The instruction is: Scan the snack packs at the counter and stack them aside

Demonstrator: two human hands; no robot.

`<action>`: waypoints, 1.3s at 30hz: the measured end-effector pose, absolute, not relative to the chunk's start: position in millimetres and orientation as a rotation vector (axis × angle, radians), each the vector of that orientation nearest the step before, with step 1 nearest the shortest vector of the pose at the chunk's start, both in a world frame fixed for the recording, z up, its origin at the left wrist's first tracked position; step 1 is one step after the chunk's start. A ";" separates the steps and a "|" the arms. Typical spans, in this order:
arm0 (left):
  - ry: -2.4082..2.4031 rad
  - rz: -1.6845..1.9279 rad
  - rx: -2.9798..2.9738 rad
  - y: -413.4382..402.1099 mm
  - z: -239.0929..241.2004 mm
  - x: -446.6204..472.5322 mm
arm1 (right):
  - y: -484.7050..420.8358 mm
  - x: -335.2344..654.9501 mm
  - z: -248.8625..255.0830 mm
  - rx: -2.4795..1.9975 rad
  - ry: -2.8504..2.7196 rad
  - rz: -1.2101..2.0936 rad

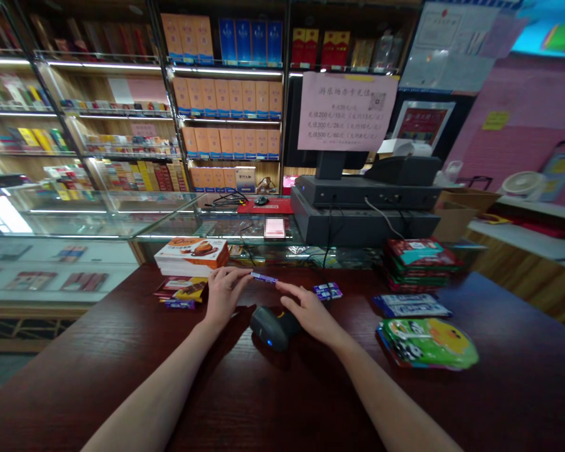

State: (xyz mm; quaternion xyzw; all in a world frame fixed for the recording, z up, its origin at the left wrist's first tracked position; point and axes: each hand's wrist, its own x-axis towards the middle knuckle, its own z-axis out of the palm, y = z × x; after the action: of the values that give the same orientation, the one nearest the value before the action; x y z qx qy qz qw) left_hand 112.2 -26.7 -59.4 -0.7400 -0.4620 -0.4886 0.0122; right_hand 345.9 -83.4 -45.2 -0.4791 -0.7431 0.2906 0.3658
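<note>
My left hand pinches a small purple snack bar by its left end, holding it just above the dark wooden counter. My right hand reaches toward the bar's right end with its fingers stretched out, and it rests over a black barcode scanner whose blue light glows. A second purple packet lies just right of my right hand.
A stack of orange boxes and loose wrappers sit to the left. Stacked red-green packs, blue packets and a green cartoon pack lie to the right. A cash register stands behind, with glass display cases and shelves beyond.
</note>
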 end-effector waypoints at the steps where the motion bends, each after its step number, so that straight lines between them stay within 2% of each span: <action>1: -1.452 -1.530 -2.303 -26.9 -59.0 111.8 | -82.5 344.4 -45.6 -1.227 -1.902 0.746; 14: -1.583 -1.567 -2.224 -34.2 -36.9 102.5 | -73.8 323.3 -26.6 -1.118 -1.842 0.704; 27: -1.831 -1.618 -1.968 -54.9 -27.5 19.1 | -97.3 229.5 7.3 -0.980 -1.950 0.847; 39: -2.162 -1.454 -2.002 -80.9 -53.0 -38.2 | -107.3 176.2 -25.7 -1.110 -2.040 0.954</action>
State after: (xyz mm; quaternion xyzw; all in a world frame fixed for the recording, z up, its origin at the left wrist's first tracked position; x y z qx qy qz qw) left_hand -38.2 -80.9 -53.0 -0.6077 -0.6562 -0.4415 -0.0720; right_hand 176.2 -107.3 -25.7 -0.4202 -0.7725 0.3613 0.3101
